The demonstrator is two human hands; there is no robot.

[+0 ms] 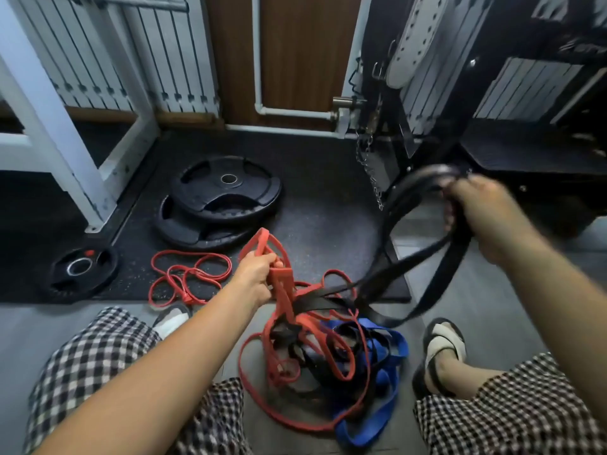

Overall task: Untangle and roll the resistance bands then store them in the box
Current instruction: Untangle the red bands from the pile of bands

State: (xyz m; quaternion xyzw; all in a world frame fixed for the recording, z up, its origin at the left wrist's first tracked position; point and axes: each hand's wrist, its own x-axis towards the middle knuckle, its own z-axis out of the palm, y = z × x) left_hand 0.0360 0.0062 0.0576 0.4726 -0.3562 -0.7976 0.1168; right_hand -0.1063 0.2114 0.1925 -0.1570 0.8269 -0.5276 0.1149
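A tangle of resistance bands lies on the floor between my feet: wide red bands (285, 326), black bands (315, 303) and a blue band (384, 362) knotted together. My left hand (258, 274) grips a bunch of the red band and lifts it above the pile. My right hand (483, 208) grips a black band (410, 205) raised to the right, its loops trailing down into the tangle. A thinner red band (187, 277) lies loose on the black mat to the left. No box is in view.
Two stacked black weight plates (220, 201) and a small plate (80, 270) sit on the dark rubber mat. A white rack frame (62, 133) stands at left, a black machine with a hanging chain (371, 162) at right. My sandalled feet (443, 349) flank the pile.
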